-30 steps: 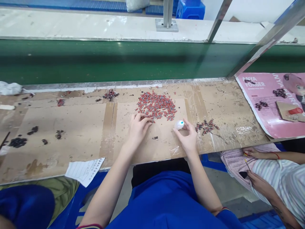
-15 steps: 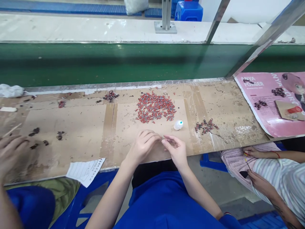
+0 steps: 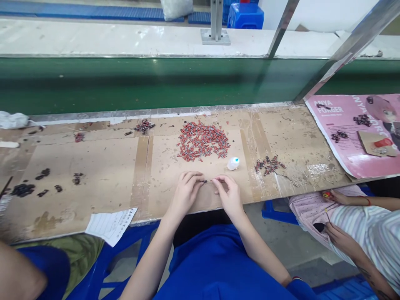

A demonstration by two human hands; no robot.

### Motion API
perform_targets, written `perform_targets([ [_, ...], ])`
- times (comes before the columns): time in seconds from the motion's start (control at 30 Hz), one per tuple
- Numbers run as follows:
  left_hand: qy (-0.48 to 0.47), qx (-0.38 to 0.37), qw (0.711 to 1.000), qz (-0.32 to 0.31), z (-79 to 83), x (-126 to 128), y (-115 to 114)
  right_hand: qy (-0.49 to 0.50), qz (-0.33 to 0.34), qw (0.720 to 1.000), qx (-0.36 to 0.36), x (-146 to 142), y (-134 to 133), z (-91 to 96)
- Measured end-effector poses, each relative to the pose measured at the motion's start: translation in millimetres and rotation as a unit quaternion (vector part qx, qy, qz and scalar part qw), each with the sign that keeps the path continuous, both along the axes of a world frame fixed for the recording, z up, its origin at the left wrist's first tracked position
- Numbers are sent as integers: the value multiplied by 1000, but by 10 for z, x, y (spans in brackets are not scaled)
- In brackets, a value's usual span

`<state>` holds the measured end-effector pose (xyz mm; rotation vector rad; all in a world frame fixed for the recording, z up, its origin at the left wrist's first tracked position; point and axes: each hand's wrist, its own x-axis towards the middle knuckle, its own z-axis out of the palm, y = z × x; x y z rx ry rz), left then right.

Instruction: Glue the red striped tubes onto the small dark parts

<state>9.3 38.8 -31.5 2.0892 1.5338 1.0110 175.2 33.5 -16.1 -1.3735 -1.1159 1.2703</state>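
My left hand (image 3: 186,192) and my right hand (image 3: 228,195) meet near the front edge of the cardboard-covered bench (image 3: 109,166). Both are pinched, fingertips facing each other. A tiny dark piece (image 3: 204,181) sits at my left fingertips; what my right fingers pinch is too small to make out. Beyond my hands lies a heap of small red parts (image 3: 203,141). A little white bottle with a blue tip (image 3: 233,163) lies on its side to the right of the heap. Further right is a small cluster of dark and red parts (image 3: 269,164).
A green conveyor belt (image 3: 140,81) runs behind the bench. A pink poster (image 3: 353,133) covers the right end. Small dark piles (image 3: 23,189) and a printed sheet (image 3: 110,224) lie at the left. Another person's hands (image 3: 336,237) work at the right; a person's arm (image 3: 17,277) shows lower left.
My right hand let go of the white bottle and came back toward me. My left hand left the red heap. Both now pinch together near the bench's front edge.
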Motion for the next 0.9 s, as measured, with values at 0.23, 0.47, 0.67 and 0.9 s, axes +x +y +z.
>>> perform_targets([
  [0.23,-125,-81,989,17,180,92,-75,-37,25,998,35,-36,5,23],
  [0.47,-173,-96,980,-2,319,94,-115,-89,41,990,98,-4,-3,126],
  [0.67,-204,-110,973,5,388,114,-145,-51,35,995,84,12,-9,162],
  [0.9,-241,-154,958,26,476,161,-190,63,41,997,-3,41,-3,216],
])
